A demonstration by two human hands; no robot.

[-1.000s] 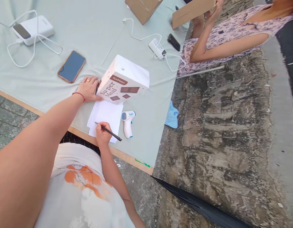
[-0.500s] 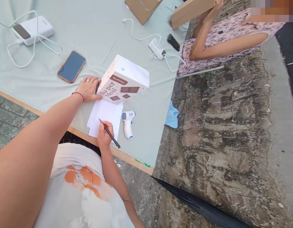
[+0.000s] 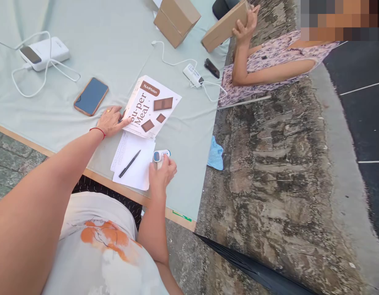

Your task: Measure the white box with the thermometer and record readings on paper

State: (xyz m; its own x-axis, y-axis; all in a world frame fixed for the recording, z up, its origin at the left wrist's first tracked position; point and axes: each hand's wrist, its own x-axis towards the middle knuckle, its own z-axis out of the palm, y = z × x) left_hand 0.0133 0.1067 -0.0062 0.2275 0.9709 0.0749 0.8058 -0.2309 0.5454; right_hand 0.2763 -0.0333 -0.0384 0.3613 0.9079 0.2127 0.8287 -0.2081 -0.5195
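My left hand (image 3: 110, 121) is at the lower left corner of a white "Su-per Meal" box (image 3: 152, 98), fingers along its side and one on its printed front. The box leans back, its front facing up toward me. A small dark object, which I cannot make out, shows by those fingers. My right hand (image 3: 163, 170) is closed around a white and blue infrared thermometer (image 3: 161, 155); its handle is mostly hidden. Left of that hand, a black pen (image 3: 129, 164) lies on white paper sheets (image 3: 140, 176), some with writing along the edge.
A phone (image 3: 91, 96) and a white power bank (image 3: 45, 53) with a cable lie at left. Farther off are a cardboard box (image 3: 176, 22), a second white device (image 3: 193, 75) and a black object (image 3: 212, 68). Across the table corner, a person holds a brown carton (image 3: 224, 26).
My right hand has put the pen down on the paper and moved right onto the thermometer. The printed box has tipped back under my left hand. The other person's carton has shifted.
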